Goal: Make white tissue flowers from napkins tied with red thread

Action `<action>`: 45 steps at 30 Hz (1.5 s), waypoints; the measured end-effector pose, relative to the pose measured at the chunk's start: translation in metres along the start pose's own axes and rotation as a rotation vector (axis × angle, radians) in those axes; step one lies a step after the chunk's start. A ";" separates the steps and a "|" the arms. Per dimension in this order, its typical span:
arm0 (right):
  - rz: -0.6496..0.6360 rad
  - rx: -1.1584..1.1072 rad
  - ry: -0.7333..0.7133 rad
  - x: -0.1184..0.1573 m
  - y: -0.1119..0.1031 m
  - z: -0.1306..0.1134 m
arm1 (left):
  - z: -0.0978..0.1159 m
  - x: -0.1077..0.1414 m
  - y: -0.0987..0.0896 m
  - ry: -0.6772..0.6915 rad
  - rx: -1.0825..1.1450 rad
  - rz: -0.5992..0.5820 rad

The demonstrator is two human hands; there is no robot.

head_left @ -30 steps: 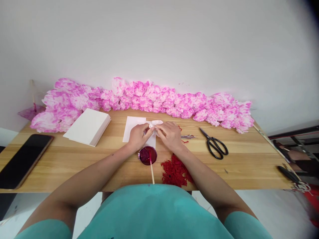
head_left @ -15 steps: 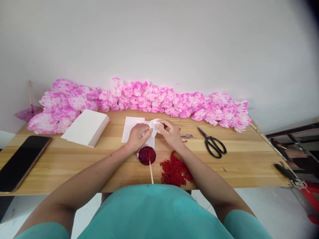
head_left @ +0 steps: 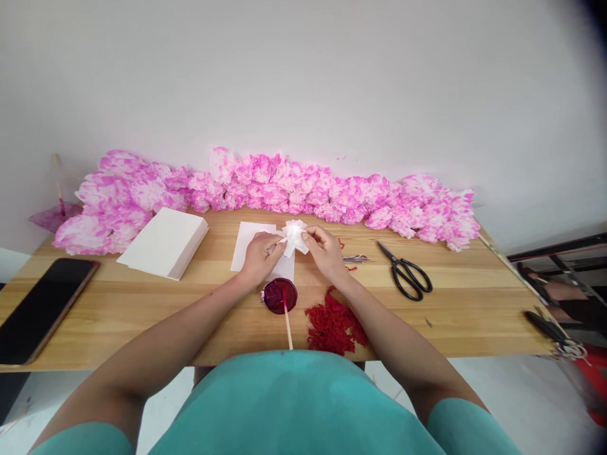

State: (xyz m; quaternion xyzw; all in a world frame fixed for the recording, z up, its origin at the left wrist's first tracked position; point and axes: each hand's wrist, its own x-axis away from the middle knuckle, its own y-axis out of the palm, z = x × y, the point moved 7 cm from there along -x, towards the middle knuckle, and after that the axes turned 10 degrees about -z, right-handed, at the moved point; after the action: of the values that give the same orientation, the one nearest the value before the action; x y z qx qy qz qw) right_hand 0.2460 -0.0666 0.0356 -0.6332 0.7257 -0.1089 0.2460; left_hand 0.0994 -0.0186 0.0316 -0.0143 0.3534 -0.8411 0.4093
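Note:
Between my two hands is a white paper flower (head_left: 296, 236) with ruffled, spread layers. My left hand (head_left: 260, 258) is closed on its left side, thumb and fingers pinched. My right hand (head_left: 326, 251) pinches the flower's right edge. Under my hands lie flat sheets of white paper (head_left: 241, 250). Just nearer to me stands a small round dish of dark purple-red dye (head_left: 274, 299), with a stick (head_left: 288, 330) leaning out of it. A heap of red yarn pieces (head_left: 334, 323) lies by my right forearm.
Pink-and-white paper flowers (head_left: 294, 186) line the wall. At left are a stack of white paper (head_left: 164, 243) and a phone (head_left: 45, 309). Black scissors (head_left: 408, 275) and thin metal tools (head_left: 355, 258) lie right of my hands. Keys (head_left: 566, 347) sit at the right edge.
The white paper flower has opened out from a smoother, folded shape into ruffled layers. My right hand has shifted slightly, and both hands still hold the paper.

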 end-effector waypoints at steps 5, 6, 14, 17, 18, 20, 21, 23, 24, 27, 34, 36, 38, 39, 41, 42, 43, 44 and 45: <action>-0.028 0.233 -0.139 0.002 0.003 -0.016 | 0.008 0.000 0.006 0.080 -0.089 -0.073; -0.040 0.288 -0.162 0.002 0.005 -0.018 | 0.009 -0.001 0.007 0.089 -0.101 -0.079; 0.052 -0.171 0.046 0.002 0.001 0.003 | 0.006 -0.002 0.006 0.025 0.073 -0.074; 0.097 -0.503 0.191 0.001 0.005 0.021 | 0.002 -0.002 0.007 -0.014 0.256 -0.105; 0.098 -0.558 0.204 0.000 0.006 0.024 | -0.001 -0.002 0.007 -0.038 0.305 -0.105; 0.084 -0.605 0.186 -0.003 0.006 0.025 | -0.006 -0.001 0.006 -0.085 0.392 -0.090; 0.072 -0.606 0.167 -0.005 0.005 0.025 | -0.008 -0.001 0.005 -0.102 0.426 -0.075; 0.057 -0.539 0.125 -0.005 0.000 0.021 | -0.011 0.000 0.002 -0.120 0.475 -0.044; 0.047 -0.468 0.103 -0.005 -0.002 0.018 | -0.011 0.000 0.001 -0.123 0.492 -0.031; 0.015 -0.147 0.015 -0.003 -0.006 0.004 | -0.009 0.000 0.000 -0.128 0.518 -0.036; -0.020 0.477 -0.245 0.005 0.006 -0.024 | -0.007 0.000 0.011 -0.134 0.330 -0.126; -0.020 0.497 -0.255 0.005 0.007 -0.023 | -0.010 0.000 0.013 -0.150 0.302 -0.124; 0.006 0.428 -0.205 0.002 0.002 -0.017 | -0.012 -0.001 0.014 -0.146 0.343 -0.140; 0.022 0.359 -0.157 0.001 -0.001 -0.012 | -0.013 -0.001 0.014 -0.142 0.377 -0.146; 0.035 0.181 -0.048 -0.003 -0.006 0.000 | -0.015 -0.001 0.014 -0.143 0.451 -0.150; 0.024 0.089 -0.004 -0.004 -0.006 0.005 | -0.017 -0.001 0.014 -0.147 0.485 -0.147; 0.005 0.006 0.024 -0.006 -0.006 0.009 | -0.018 -0.001 0.013 -0.152 0.510 -0.144; -0.015 -0.063 0.038 -0.007 -0.006 0.011 | -0.019 -0.001 0.013 -0.156 0.528 -0.139; -0.032 -0.118 0.042 -0.007 -0.006 0.011 | -0.019 -0.001 0.012 -0.157 0.540 -0.132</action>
State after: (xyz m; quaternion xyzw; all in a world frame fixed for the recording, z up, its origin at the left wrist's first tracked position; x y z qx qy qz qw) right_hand 0.2570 -0.0587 0.0304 -0.6558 0.7257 -0.0831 0.1910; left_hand 0.1018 -0.0116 0.0104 0.0073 0.0820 -0.9259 0.3686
